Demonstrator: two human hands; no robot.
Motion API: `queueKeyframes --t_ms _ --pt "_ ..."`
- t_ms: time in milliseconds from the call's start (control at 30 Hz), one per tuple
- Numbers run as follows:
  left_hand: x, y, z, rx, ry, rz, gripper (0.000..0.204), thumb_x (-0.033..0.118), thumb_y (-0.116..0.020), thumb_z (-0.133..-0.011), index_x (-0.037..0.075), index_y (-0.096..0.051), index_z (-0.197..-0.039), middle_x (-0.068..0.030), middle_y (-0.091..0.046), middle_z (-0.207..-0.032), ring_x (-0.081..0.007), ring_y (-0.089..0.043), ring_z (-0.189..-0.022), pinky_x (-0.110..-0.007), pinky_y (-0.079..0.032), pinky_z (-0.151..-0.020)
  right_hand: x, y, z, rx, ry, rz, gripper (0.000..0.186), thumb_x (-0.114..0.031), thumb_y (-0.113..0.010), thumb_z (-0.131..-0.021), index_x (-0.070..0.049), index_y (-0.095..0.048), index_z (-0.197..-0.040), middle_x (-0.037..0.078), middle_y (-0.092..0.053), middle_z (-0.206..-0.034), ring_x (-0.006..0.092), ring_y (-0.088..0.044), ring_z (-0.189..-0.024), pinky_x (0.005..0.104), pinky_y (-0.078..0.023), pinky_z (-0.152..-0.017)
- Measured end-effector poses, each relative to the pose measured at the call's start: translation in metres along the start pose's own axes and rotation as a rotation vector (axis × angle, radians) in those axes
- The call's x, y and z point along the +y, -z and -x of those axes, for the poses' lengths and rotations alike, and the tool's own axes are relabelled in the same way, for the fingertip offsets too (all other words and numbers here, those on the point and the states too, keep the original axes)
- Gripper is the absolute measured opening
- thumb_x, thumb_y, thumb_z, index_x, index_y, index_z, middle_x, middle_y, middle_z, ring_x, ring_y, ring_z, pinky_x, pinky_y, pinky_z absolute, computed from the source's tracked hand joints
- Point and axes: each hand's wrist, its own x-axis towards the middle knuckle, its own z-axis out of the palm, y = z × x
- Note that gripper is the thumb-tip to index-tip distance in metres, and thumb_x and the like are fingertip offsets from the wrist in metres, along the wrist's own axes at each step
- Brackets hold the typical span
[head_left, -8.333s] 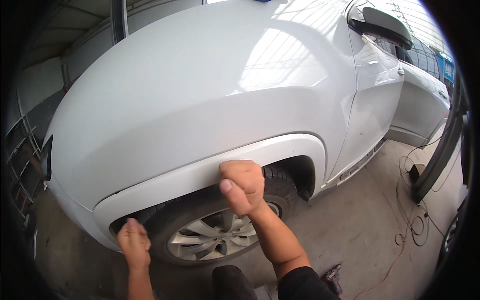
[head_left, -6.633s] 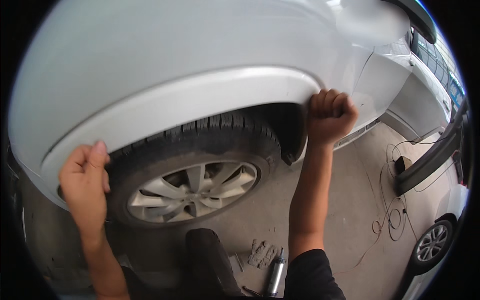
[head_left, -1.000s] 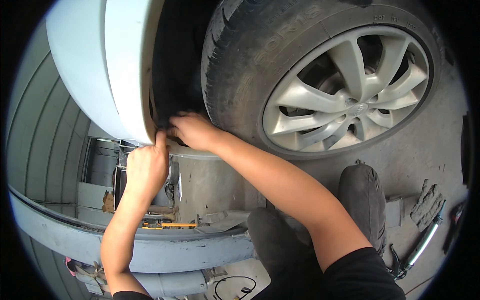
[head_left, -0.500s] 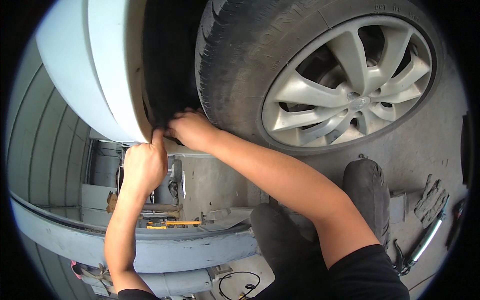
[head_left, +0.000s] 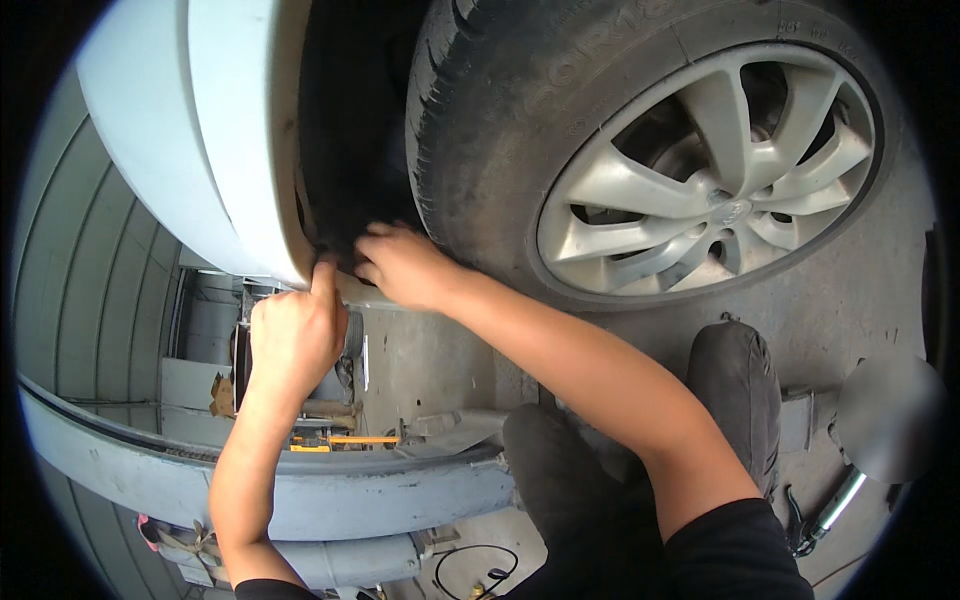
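Observation:
A white car body panel [head_left: 235, 130], likely the bumper's end, curves down at the upper left to a corner at the wheel arch. My left hand [head_left: 297, 335] is closed on that lower corner, one digit pressed up along the inner edge and the other fingers curled out of sight. Inside the arch is a dark liner [head_left: 355, 130]. My right hand [head_left: 408, 268] is just in front of it, beside the tyre [head_left: 490, 140]. Its fingers are bent but apart, slightly blurred, with nothing visible in them. The silver alloy wheel [head_left: 690, 215] fills the upper right.
A blue-grey lift beam [head_left: 370, 500] crosses below my left forearm. My knees in dark trousers [head_left: 735, 390] are under my right arm. A silver and black hand tool [head_left: 835, 515] lies on the concrete floor at the lower right, beside a round blurred patch. A black cable [head_left: 475, 550] loops at the bottom.
My right hand has drawn back a little to the right, away from my left fingertip, and its fingers have spread. The left hand keeps its hold. The view has shifted slightly.

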Motion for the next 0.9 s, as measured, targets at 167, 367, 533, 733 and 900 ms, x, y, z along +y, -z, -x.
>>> queueKeyframes --t_ms 167,367,533,733,900 --pt "0.000 -0.004 0.008 -0.027 -0.043 -0.049 0.039 0.015 -0.064 -0.077 0.003 -0.057 -0.114 -0.0081 -0.058 -0.052 -0.0248 -0.062 -0.049 -0.035 -0.050 -0.048 -0.002 -0.016 0.034 0.121 0.112 0.123 0.023 -0.006 -0.062 -0.079 0.005 -0.060 -0.100 0.016 -0.055 -0.101 0.0338 -0.053 -0.092 0.0419 -0.045 -0.085" --pt "-0.006 -0.014 0.009 -0.060 0.043 -0.120 0.042 0.015 -0.066 -0.077 0.007 -0.058 -0.117 -0.0115 -0.060 -0.056 -0.0269 -0.063 -0.052 -0.037 -0.049 -0.049 -0.008 -0.023 0.043 0.186 0.108 0.196 0.027 -0.003 -0.058 -0.075 0.003 -0.061 -0.101 0.016 -0.055 -0.103 0.0333 -0.053 -0.091 0.0415 -0.046 -0.083" --pt "-0.026 -0.068 0.030 -0.053 0.079 -0.088 0.046 0.006 -0.062 -0.077 0.006 -0.056 -0.123 -0.0138 -0.060 -0.061 -0.0276 -0.062 -0.057 -0.038 -0.049 -0.053 -0.024 0.003 0.101 0.047 0.037 0.179 0.017 -0.011 -0.058 -0.079 0.002 -0.059 -0.089 0.016 -0.056 -0.090 0.0343 -0.055 -0.091 0.0435 -0.046 -0.083" --pt "-0.022 -0.090 0.038 0.095 0.131 -0.134 0.054 0.002 -0.061 -0.077 0.008 -0.053 -0.130 -0.0129 -0.055 -0.063 -0.0254 -0.059 -0.059 -0.036 -0.047 -0.059 -0.089 0.168 0.252 0.150 -0.478 0.437 0.018 -0.020 -0.063 -0.086 -0.003 -0.063 -0.088 0.016 -0.062 -0.080 0.0340 -0.062 -0.070 0.0408 -0.050 -0.061" --pt "0.049 -0.067 0.044 0.411 -0.100 0.521 0.055 0.004 -0.064 -0.070 0.010 -0.056 -0.125 -0.0051 -0.045 -0.052 -0.0220 -0.048 -0.044 -0.037 -0.038 -0.043 -0.137 0.215 0.491 0.281 -1.238 1.002 0.036 -0.027 -0.051 -0.092 0.001 -0.061 -0.072 0.023 -0.057 -0.063 0.0416 -0.058 -0.061 0.0471 -0.045 -0.058"
